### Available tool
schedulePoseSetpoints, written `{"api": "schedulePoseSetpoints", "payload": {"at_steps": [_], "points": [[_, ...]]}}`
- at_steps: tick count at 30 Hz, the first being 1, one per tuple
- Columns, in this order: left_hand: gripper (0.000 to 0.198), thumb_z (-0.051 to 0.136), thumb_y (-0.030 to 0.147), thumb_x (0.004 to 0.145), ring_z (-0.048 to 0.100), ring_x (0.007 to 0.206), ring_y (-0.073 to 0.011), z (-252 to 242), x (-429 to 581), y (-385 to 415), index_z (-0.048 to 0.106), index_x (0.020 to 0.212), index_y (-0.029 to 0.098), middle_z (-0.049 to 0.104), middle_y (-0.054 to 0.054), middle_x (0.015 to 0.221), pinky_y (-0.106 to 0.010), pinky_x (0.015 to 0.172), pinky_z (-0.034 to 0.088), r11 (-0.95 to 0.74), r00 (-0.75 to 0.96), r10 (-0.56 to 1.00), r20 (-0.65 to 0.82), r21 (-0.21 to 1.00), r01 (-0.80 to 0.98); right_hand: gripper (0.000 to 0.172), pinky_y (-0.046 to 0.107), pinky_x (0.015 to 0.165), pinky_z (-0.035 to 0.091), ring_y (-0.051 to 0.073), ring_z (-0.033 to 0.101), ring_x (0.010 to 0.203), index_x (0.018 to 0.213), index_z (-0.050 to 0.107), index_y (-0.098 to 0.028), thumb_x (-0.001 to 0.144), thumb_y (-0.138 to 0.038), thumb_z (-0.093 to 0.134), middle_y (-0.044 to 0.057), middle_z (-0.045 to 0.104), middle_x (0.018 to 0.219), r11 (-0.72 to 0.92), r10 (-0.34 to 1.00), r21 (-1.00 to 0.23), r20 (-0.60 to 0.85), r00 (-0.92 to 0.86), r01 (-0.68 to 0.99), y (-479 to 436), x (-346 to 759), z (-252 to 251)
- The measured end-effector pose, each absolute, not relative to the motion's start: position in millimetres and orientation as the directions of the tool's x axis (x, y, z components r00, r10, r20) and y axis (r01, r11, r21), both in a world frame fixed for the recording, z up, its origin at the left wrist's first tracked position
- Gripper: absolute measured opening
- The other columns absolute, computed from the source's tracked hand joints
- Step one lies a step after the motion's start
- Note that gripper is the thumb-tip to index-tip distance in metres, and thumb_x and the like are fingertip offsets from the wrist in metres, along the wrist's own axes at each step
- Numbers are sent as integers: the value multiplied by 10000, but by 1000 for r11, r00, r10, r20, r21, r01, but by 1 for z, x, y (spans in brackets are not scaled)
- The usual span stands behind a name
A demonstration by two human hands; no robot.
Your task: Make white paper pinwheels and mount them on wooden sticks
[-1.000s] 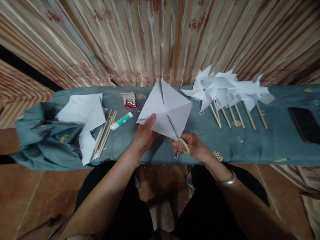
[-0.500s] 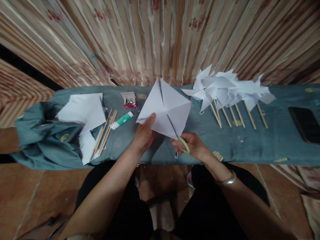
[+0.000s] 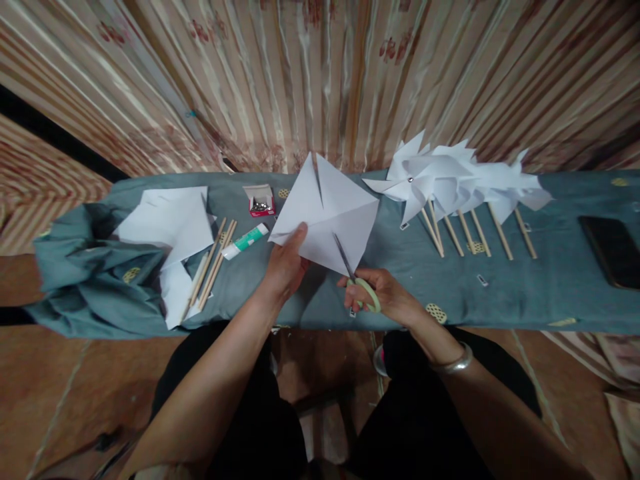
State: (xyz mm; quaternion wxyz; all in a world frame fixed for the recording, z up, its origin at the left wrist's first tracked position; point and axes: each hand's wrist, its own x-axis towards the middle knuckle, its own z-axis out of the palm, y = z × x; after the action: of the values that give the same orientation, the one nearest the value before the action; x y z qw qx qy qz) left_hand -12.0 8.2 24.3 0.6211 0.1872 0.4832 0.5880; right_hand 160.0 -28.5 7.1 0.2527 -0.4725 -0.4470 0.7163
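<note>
My left hand [image 3: 287, 263] pinches the left corner of a white paper square [image 3: 345, 190], thumb on top and fingers beneath. The sheet is creased and has a slit running in from its far corner. Held in my right hand [image 3: 383, 293] is a pair of scissors [image 3: 369, 298] with pale green handles. Their blade lies over the near part of the paper, pointing toward its middle; the lower blade is mostly hidden under the sheet. The paper is held above the cloth, between both hands.
Finished paper pinwheels [image 3: 450, 177] on wooden sticks lie to the right, with a black phone [image 3: 607, 250] beyond. On the left are a glue stick [image 3: 245, 241], a small red box [image 3: 261, 202] of metal pins, loose wooden sticks [image 3: 217, 263] and white paper sheets [image 3: 170, 220]. Blue-green cloth [image 3: 320, 320] covers the table.
The paper and both hands have shifted slightly left. The scissors' handles have spread a little wider, and the blades have drawn slightly toward me.
</note>
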Motion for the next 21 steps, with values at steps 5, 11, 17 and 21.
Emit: {"api": "schedulePoseSetpoints", "payload": {"at_steps": [5, 11, 17, 21], "points": [[181, 599, 188, 875, 672, 998, -194, 29, -20, 15, 687, 1000, 284, 745, 18, 1014, -277, 726, 531, 210, -197, 907, -373, 804, -557, 500, 204, 453, 393, 86, 544, 478, 758, 639, -155, 586, -590, 817, -14, 632, 575, -451, 758, -881, -462, -461, 141, -29, 170, 9], [225, 668, 225, 822, 654, 1045, -244, 31, -30, 18, 685, 1034, 297, 746, 16, 976, -334, 743, 536, 189, -226, 903, -365, 811, -554, 508, 229, 466, 406, 89, 523, 487, 784, 633, -160, 602, -601, 808, -15, 624, 603, -403, 769, -897, -439, -465, 181, -23, 198, 19], [183, 712, 224, 776, 680, 934, -239, 28, -33, 11, 712, 956, 254, 750, -12, 975, -315, 726, 523, 246, -131, 927, -353, 831, -498, 458, 250, 467, 399, 120, 548, 526, 867, 682, -186, 647, -572, 797, 19, 664, 647, -232, 963, -967, -244, -119, 101, -12, 226, 19], [96, 726, 212, 751, 673, 753, -185, 20, -26, 2, 720, 847, 207, 751, -35, 876, -291, 692, 512, 339, -12, 922, -388, 821, -460, 417, 268, 575, 471, 154, 621, 670, 931, 667, -240, 615, -448, 843, 12, 718, 787, -88, 989, -994, -80, 125, 60, -6, 229, 15]]}}
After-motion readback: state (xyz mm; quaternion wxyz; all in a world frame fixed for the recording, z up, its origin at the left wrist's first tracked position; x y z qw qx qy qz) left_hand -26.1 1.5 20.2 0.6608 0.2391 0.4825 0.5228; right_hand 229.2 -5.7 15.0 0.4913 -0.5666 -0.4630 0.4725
